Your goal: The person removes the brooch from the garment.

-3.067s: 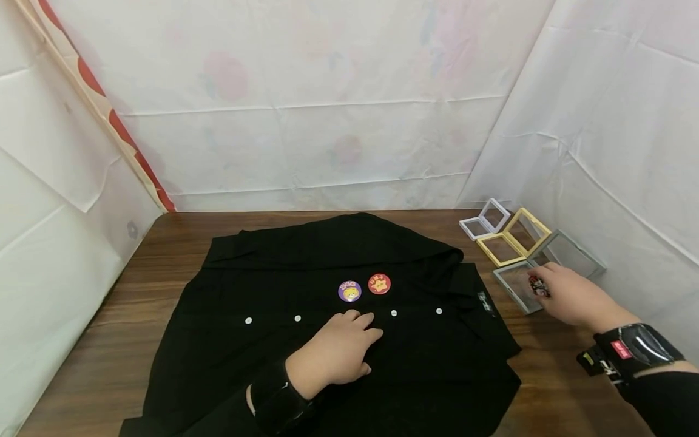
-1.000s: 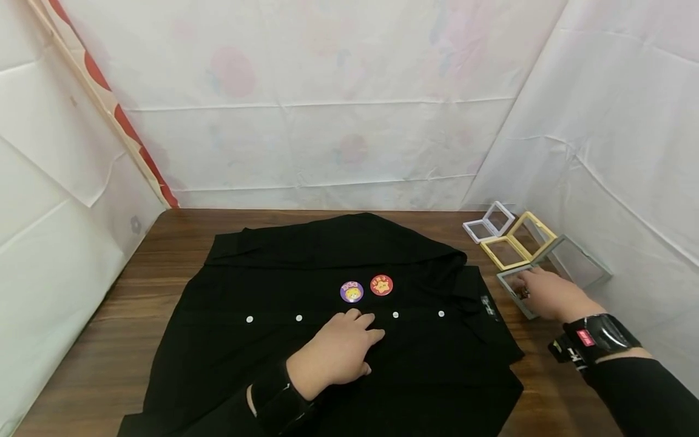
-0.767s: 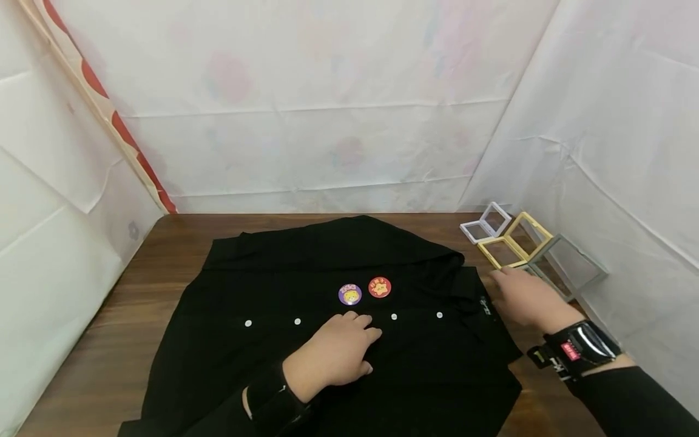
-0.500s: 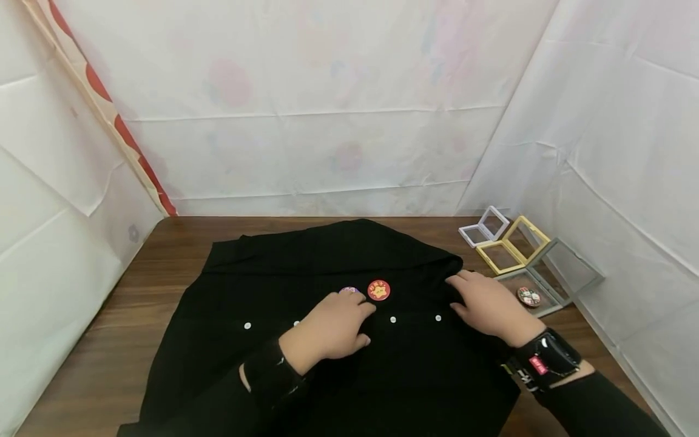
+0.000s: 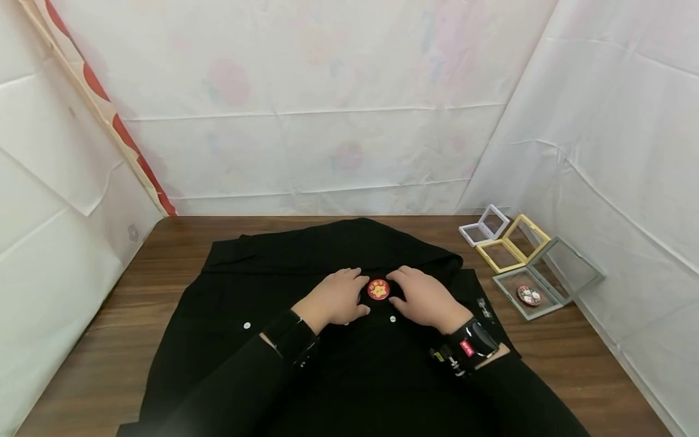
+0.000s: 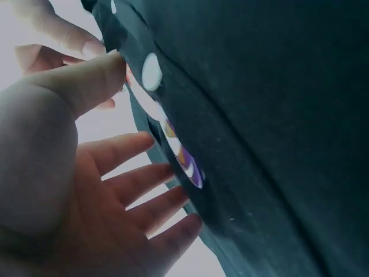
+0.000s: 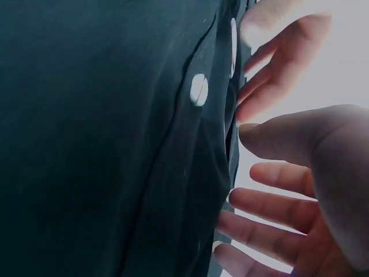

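Observation:
A black shirt with white buttons lies spread on the table. On it is a round red badge with a yellow star, between my two hands. My left hand rests just left of this badge, fingers relaxed and apart. It covers a purple badge in the head view; the left wrist view shows that purple badge on the cloth by the fingers. My right hand lies at the red badge's right side, its fingertips at the rim. In the right wrist view its loose fingers touch the shirt.
At the table's right, three hinged clear-windowed cases stand open: a small white one, a yellow one and a larger grey one. A round patterned badge lies in the grey case. White curtains surround the wooden table.
My right hand has left the patterned badge in the grey case and moved left to the red badge. My left hand has shifted slightly up, over the purple badge.

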